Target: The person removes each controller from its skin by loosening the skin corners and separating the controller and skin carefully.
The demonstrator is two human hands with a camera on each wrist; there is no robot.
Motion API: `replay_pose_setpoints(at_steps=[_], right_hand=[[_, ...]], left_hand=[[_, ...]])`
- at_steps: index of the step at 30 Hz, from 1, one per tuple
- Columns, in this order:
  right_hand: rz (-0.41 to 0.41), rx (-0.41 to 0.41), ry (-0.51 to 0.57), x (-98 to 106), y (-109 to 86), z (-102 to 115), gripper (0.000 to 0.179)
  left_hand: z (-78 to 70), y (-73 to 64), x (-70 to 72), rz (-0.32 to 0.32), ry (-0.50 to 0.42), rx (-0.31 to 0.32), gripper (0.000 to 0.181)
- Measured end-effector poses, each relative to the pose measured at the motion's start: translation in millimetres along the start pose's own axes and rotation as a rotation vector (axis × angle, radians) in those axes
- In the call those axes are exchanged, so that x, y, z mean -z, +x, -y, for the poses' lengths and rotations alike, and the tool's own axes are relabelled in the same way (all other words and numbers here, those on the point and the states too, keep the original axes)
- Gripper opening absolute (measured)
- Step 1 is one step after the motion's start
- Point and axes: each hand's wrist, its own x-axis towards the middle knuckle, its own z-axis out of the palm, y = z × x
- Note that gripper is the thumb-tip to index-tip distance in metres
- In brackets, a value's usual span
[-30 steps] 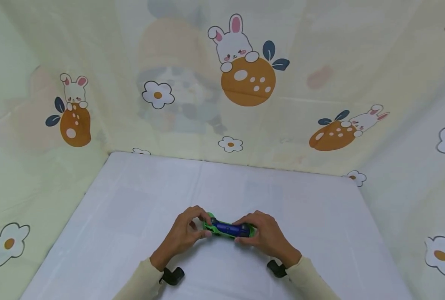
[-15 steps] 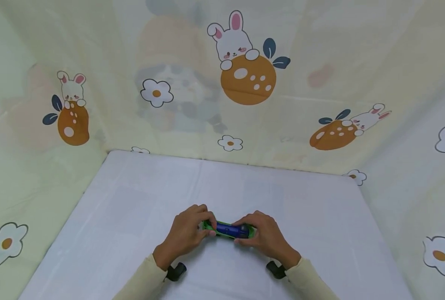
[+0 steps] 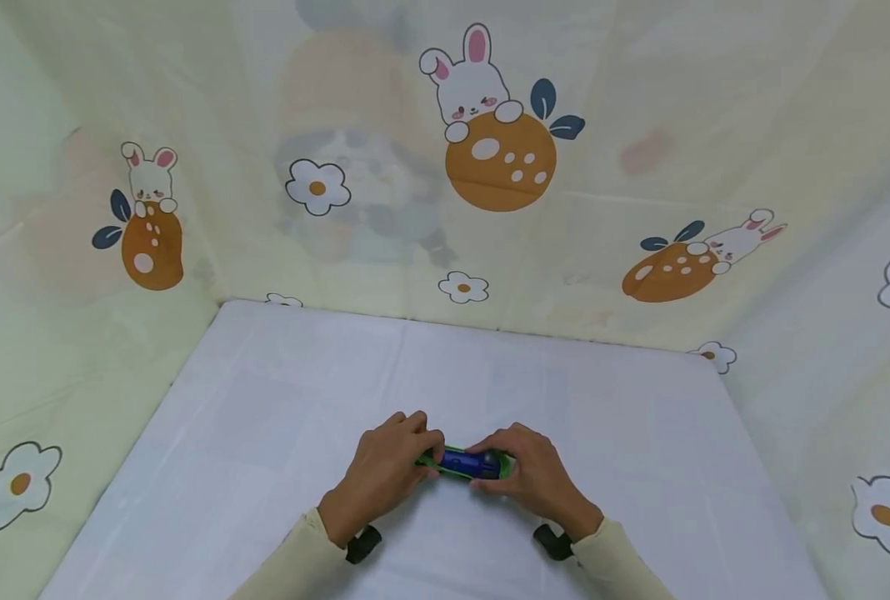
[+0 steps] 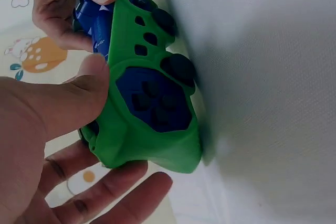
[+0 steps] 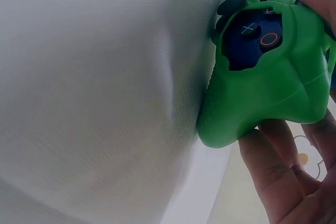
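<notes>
A dark blue game controller (image 3: 460, 462) in a green silicone cover (image 4: 123, 124) stands on edge on the white table, its button side facing down toward the cloth in both wrist views. My left hand (image 3: 387, 467) grips its left end, the thumb (image 4: 79, 95) on the cover's edge and the fingers spread round the grip. On the other end, my right hand (image 3: 529, 469) holds the controller between thumb and fingers. Through openings in the cover show the direction pad (image 4: 154, 102) and the round-marked button (image 5: 270, 40). Bare blue casing runs along the middle between my hands.
White cloth covers the table (image 3: 325, 367). Pale curtains (image 3: 385, 100) printed with rabbits, oranges and flowers enclose it at the back and sides. Each wrist carries a small black camera; one (image 3: 363, 544) sits at the left cuff.
My left hand has slid right along the controller and now covers the left end, where the green cover showed a second ago. The right hand keeps its place.
</notes>
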Motion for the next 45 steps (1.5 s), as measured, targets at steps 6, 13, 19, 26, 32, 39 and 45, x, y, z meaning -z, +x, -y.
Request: replay_pose_setpoints(at_steps=[6,13,19,26,32,39,45], right_hand=[[0.001,-0.015,0.006,-1,-0.7,-1,0.042],[0.000,-0.017,0.010,-4,-3.0,-3,0.042],[-0.004,-0.016,0.002,-6,-4.5,-3,0.042],[-0.013,0.001,0.006,-7,-4.9,-4,0.042],[0.004,0.011,0.014,-3,-2.4,-6,0.040],[0.025,0.005,0.034,0,2.1,-8,0.039],[0.067,-0.019,0.067,5,8.0,-8,0.037]], left_hand=[[-8.1,1.7,-4.3,0.008,0.168,-0.032,0.022],[-17.9,1.5,-7.7,0.006,0.329,-0.064,0.015],[-26.3,3.6,-8.0,0.032,0.453,-0.079,0.034],[-24.9,0.6,-6.9,0.034,0.416,-0.052,0.028],[-7.2,-13.2,-7.9,-0.050,0.081,-0.014,0.023],[13.8,-26.0,-22.3,-0.257,-0.084,-0.021,0.028],[24.2,-26.2,-28.6,-0.282,-0.210,0.003,0.030]])
